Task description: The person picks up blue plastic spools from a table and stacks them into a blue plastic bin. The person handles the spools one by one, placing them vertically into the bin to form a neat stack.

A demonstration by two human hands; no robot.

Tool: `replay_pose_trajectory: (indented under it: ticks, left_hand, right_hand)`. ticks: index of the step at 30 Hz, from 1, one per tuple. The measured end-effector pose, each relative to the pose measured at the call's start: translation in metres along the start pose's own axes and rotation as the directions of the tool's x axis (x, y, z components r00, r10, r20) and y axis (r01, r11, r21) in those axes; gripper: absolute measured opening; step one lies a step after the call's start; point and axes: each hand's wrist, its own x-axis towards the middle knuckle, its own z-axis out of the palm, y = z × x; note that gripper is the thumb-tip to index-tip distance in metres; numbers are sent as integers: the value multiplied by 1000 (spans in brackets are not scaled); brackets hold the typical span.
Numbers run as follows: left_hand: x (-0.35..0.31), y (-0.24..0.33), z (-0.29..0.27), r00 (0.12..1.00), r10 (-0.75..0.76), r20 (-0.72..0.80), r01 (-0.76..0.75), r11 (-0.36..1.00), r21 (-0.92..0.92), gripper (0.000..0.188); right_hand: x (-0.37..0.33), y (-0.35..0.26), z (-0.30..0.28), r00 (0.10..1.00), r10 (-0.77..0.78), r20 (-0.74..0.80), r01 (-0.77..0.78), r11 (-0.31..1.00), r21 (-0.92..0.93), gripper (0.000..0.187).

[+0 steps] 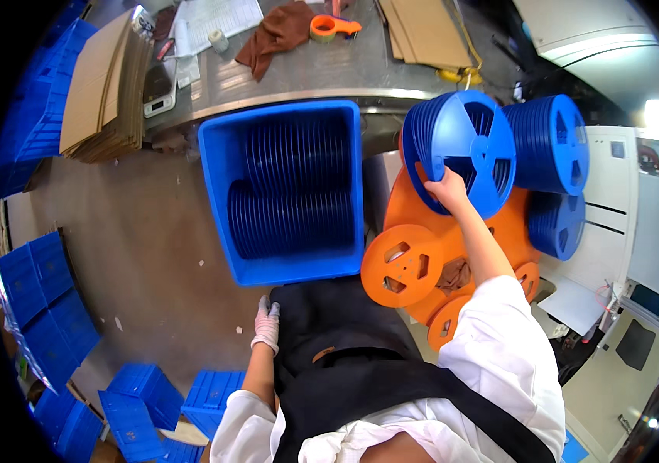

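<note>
My right hand (448, 189) looks bare and reaches forward, its fingers closed on the lower left rim of a blue plastic reel (459, 127). That spoked reel is the front one of a tightly packed row standing on edge on an orange stand (399, 201). My gloved left hand (265, 324) hangs low beside my black apron (345, 320), holding nothing, its fingers stretched forward. Ahead of me a blue bin (217, 166) holds two rows of dark blue reels (291, 224) on edge.
More blue reels (557, 143) sit at the right. An orange slotted disc (401, 265) is near my right arm. Beyond the bin, a metal table (291, 73) bears flat cardboard (426, 35), a brown cloth (277, 35) and an orange tape dispenser (335, 28). Blue crates (48, 309) stand left.
</note>
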Motion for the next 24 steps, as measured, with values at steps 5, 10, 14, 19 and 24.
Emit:
replay_pose_trajectory:
  ticks: [5, 10, 14, 19, 24]
  left_hand:
    - [-3, 52, -35, 953, 290, -85, -303, 915, -268, 55]
    - [-67, 185, -98, 653, 710, -262, -756, 632, -171, 43]
    - [-136, 264, -144, 141, 988, -64, -787, 151, 599, 63]
    - [-210, 269, -86, -55, 970, 238, -967, -111, 227, 69]
    - [-182, 258, -99, -11, 942, 336, -967, -95, 235, 61]
  right_hand:
    - [-147, -66, -89, 985, -159, 73, 20, 515, 857, 28]
    - [-261, -97, -69, 864, -502, -24, -132, -272, 953, 34]
    - [-316, -112, -15, 771, -622, -141, -325, -573, 753, 29]
    - [-333, -126, 15, 600, -788, -141, -410, -454, 791, 30]
    - [-347, -118, 10, 630, -771, -94, -381, -413, 827, 34]
